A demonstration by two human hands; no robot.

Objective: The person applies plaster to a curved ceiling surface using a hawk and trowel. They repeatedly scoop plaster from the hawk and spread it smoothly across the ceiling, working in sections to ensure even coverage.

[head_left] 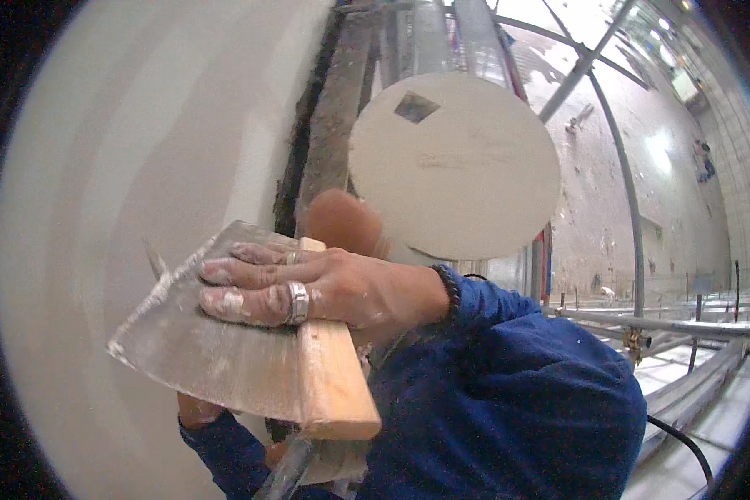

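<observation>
My right hand (333, 287), with rings on its fingers and pale smears on the skin, grips a wide putty knife by its wooden handle (337, 383). Its fingers lie stretched over the metal blade (233, 350), whose far edge carries a rim of whitish paste. Low on the left, a small part of my left hand (196, 410) shows below the blade; its fingers are hidden behind it. A thin pointed tip (153, 258) sticks out past the blade's edge, and what it belongs to is covered. The blade is in front of a smooth pale wall (142, 167).
A large round off-white disc (458, 183) with a dark diamond patch lies beyond my right hand. Beside it is a blurred skin-coloured rounded shape (337, 218). Scaffold tubes (629, 183) and a rail (683, 327) stand to the right; a person (703, 162) is far below.
</observation>
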